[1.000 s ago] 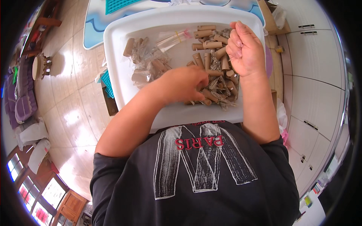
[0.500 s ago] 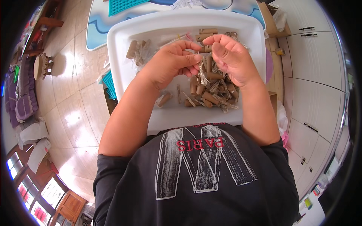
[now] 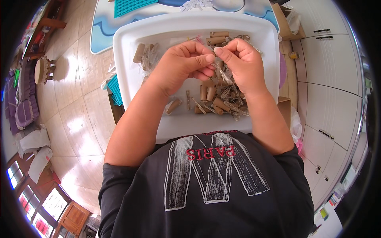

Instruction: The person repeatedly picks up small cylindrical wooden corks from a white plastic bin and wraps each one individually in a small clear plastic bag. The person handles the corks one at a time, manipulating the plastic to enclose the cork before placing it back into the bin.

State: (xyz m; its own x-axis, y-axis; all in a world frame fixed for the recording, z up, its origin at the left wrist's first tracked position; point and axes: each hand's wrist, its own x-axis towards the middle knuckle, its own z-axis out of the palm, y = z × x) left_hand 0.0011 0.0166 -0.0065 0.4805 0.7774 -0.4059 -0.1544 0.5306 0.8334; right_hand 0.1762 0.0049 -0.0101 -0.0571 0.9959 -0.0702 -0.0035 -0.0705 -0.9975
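Note:
Over a white plastic tub, my left hand point(image 3: 189, 61) pinches the top of a small clear, shiny plastic-wrapped bundle point(image 3: 225, 76) between thumb and forefinger. Close beside it, my right hand point(image 3: 245, 65) has its thumb and forefinger pressed together at the bundle's upper end. The bundle hangs slanted below the fingertips; what is inside it is too small to make out. Beneath the hands lies a heap of brown cardboard-like tubes point(image 3: 221, 104), mixed with more clear plastic-wrapped pieces point(image 3: 237, 114).
The white tub point(image 3: 121, 59) rests by a blue-and-white patterned table point(image 3: 103, 23). At its left inside are tubes in clear plastic point(image 3: 149, 53). A teal textured mat point(image 3: 133, 6) lies on the table. White cabinets point(image 3: 333, 59) line the right; a round stool point(image 3: 43, 70) stands left.
My right hand has closed from loosely spread fingers to a pinch and come against the left fingertips. The hanging bundle has swung to the right. The left hand has barely moved.

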